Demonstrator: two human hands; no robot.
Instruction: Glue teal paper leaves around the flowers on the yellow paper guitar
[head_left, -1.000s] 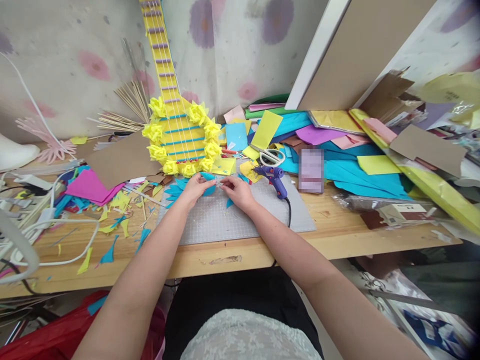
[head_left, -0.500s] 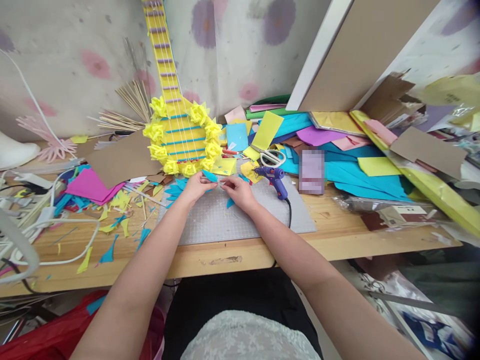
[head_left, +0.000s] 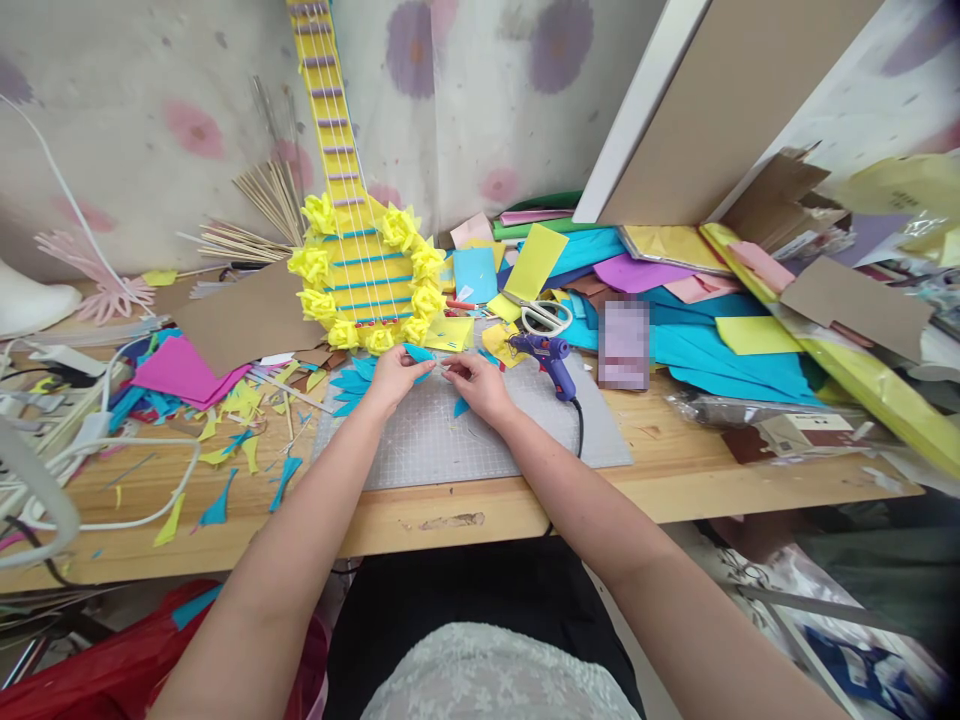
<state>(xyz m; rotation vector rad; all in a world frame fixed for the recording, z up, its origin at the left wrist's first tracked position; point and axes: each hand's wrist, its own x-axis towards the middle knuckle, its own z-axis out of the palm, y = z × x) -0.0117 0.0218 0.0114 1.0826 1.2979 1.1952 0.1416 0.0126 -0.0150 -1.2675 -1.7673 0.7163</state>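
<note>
My left hand (head_left: 397,377) pinches a blue paper petal (head_left: 418,353) above the grey cutting mat (head_left: 420,450). Close beside it, my right hand (head_left: 478,384) has its thumb and fingertips pressed together; what they hold is too small to make out. Another blue piece (head_left: 460,407) shows just under the right hand. Several blue petals (head_left: 352,380) lie left of my left hand. Behind both hands leans a yellow paper guitar (head_left: 367,270) with yellow flowers round its body, purple frets and white strings.
A purple glue gun (head_left: 551,362) lies right of my hands, its black cord running off the table's front edge. Scissors (head_left: 545,317) and stacked coloured sheets (head_left: 720,350) fill the back right. Paper scraps (head_left: 217,498) and white cables (head_left: 97,440) cover the left side.
Both hands stay nearly in place. The blue petal in my left hand has tilted slightly, and the view has shifted very little.
</note>
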